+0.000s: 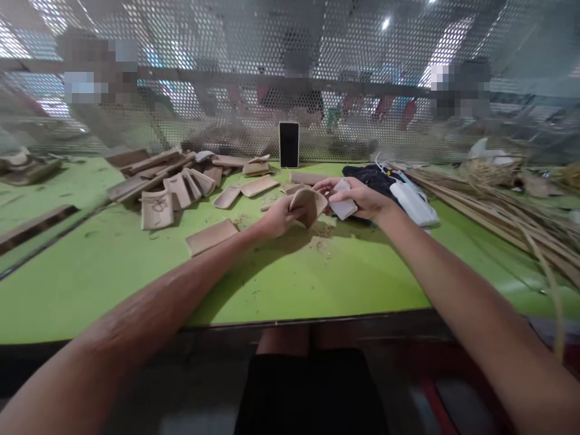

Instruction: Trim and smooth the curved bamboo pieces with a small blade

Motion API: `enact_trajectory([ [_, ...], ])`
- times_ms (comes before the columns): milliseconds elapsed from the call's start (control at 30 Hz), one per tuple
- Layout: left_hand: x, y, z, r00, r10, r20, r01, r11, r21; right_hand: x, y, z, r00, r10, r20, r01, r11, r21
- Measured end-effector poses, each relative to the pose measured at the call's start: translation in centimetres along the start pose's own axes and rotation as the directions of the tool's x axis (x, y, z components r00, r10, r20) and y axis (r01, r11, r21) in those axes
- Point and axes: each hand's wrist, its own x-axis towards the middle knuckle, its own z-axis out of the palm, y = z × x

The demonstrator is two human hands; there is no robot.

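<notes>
Head view shows a person's two bare arms reaching out over a green table. Left hand is closed around a curved tan piece, holding it just above the tabletop near the middle of the table. Right hand grips a small white block and presses it against the right edge of the tan piece, so the two hands meet there. Crumbs of tan dust lie on the table right under the hands. To the left, well apart, sits a loose pile of similar tan pieces, with one flat piece lying alone nearer the hands. A dark phone stands upright against the perforated metal screen behind. Long dry strips lie along the right side.
</notes>
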Motion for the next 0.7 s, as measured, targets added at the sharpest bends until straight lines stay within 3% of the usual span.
enact_trajectory([
  [367,0.2,0.3,-0.4,0.999,-0.037,0.037,0.039,0.998,-0.054,-1.0,0.4,1.1,0.993,0.046,-0.112,-0.049,0.999,-0.023],
  [500,0.0,1.1,-1.2,0.994,-0.059,0.096,0.065,0.996,-0.062,-2.3,0.5,1.5,0.987,0.053,-0.153,-0.083,0.977,-0.195],
  [700,-0.1,1.9,-1.9,0.983,0.002,0.185,-0.007,1.000,0.023,-3.2,0.2,1.9,0.984,0.085,-0.156,-0.145,0.895,-0.423],
])
